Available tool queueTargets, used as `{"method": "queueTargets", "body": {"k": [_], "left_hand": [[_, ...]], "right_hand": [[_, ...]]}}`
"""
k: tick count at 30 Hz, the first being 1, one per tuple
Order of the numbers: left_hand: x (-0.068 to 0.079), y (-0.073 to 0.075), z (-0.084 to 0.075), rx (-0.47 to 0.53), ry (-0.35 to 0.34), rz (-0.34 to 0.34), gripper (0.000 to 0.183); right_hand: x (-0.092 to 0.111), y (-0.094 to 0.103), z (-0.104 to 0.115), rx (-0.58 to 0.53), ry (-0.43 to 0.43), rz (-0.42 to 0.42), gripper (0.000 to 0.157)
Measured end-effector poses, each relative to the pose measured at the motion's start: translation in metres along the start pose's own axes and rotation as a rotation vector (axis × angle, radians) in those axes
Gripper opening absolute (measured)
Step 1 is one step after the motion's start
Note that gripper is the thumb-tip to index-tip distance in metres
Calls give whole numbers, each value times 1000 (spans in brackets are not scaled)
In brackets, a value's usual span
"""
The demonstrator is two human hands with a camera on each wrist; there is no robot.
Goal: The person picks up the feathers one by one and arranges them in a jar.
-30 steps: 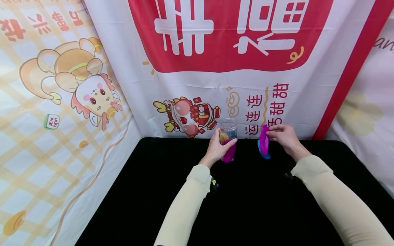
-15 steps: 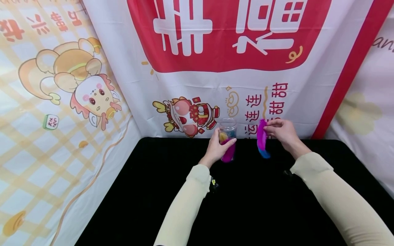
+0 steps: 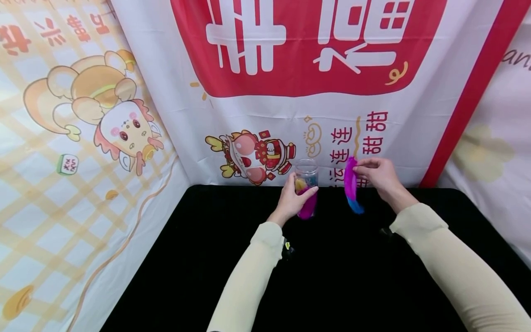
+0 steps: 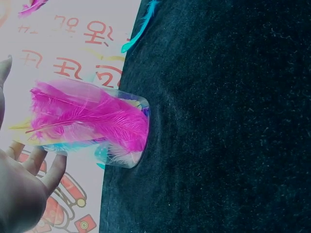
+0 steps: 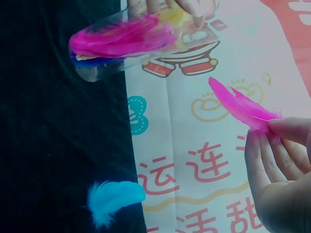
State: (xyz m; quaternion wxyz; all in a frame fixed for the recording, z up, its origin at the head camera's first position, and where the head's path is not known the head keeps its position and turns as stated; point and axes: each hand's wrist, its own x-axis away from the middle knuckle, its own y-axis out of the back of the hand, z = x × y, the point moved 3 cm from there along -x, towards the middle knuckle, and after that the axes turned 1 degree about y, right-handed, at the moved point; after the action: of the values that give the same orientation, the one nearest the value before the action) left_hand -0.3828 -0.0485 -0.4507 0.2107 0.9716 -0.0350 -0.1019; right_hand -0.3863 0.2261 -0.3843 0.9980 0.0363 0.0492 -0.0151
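My left hand (image 3: 289, 199) grips a clear jar (image 3: 306, 167) near the table's far edge. Magenta feathers (image 4: 97, 116) fill much of the jar, with yellow, blue and white ones among them. To the right, my right hand (image 3: 379, 176) pinches a magenta feather (image 5: 243, 109) between thumb and fingertips, its free end pointing toward the jar in the right wrist view. Below that feather, a blue feather (image 5: 116, 196) lies on the black table; in the head view the two overlap. The jar's mouth is uncovered, and part of its side is hidden behind my left fingers.
The black-covered table (image 3: 232, 267) spreads out in front of me. Close behind its far edge hangs a white and red printed cloth (image 3: 265, 110). Another printed cloth (image 3: 74, 184) stands along the left side, and a pale one (image 3: 493, 157) on the right.
My right hand has lifted the magenta feather up and slightly left, away from the blue feather, which stays on the table. The left hand and jar hold almost still.
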Motion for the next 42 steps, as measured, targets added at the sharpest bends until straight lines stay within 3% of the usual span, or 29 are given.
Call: {"method": "queueTargets", "body": {"k": [3,17,21,27,36,42], "left_hand": [[-1,0,0,0,4,4,72],[0,0,0,-16,3,-7,72],[0,0,-1,-18,1,-6,71],[1,0,0,2,11,7,67],[1,0,0,6,2,10,65],[-1,-1,0,-3,-4,3,66]], "right_hand": [[1,-1,7,-24,4,0,21],[-1,-10,26,-81,90,-17,9],[-2,-13,30,-33,157,-38,10],[1,-21,37,48,229,-71,26],[0,-37,55,122,344,-102,23],[-3,-47,66,100,379,-119,25]]}}
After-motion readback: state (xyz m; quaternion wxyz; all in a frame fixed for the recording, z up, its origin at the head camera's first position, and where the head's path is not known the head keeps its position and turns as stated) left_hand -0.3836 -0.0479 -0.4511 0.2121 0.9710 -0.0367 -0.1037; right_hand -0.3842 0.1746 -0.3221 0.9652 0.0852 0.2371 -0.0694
